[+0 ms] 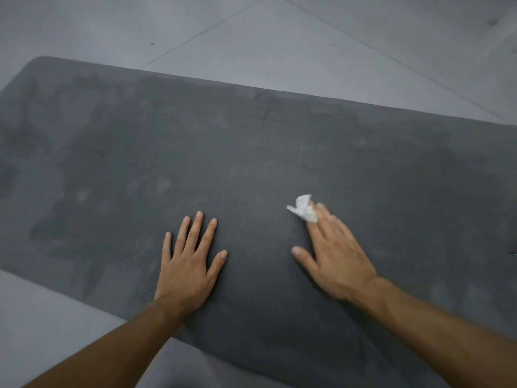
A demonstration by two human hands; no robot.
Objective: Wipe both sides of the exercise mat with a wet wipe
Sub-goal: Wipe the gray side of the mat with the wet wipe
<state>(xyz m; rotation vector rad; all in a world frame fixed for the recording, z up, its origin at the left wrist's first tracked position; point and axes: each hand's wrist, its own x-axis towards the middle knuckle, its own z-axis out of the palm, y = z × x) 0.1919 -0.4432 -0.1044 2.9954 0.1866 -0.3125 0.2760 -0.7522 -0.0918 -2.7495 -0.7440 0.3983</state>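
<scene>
A dark grey exercise mat (251, 141) lies flat on the floor and fills most of the head view. Its ribbed surface shows darker damp patches and lighter smudges. My left hand (187, 261) rests palm down on the mat near its front edge, fingers spread and straight. My right hand (333, 256) lies to the right of it, blurred, fingers extended flat on the mat. A crumpled white wet wipe (303, 210) sticks out from under my right fingertips, pressed against the mat.
Light grey floor tiles (279, 37) with thin joints lie beyond the mat's far edge. More grey floor (42, 317) shows at the lower left, in front of the mat. The mat's rounded corner (42, 61) is at the upper left.
</scene>
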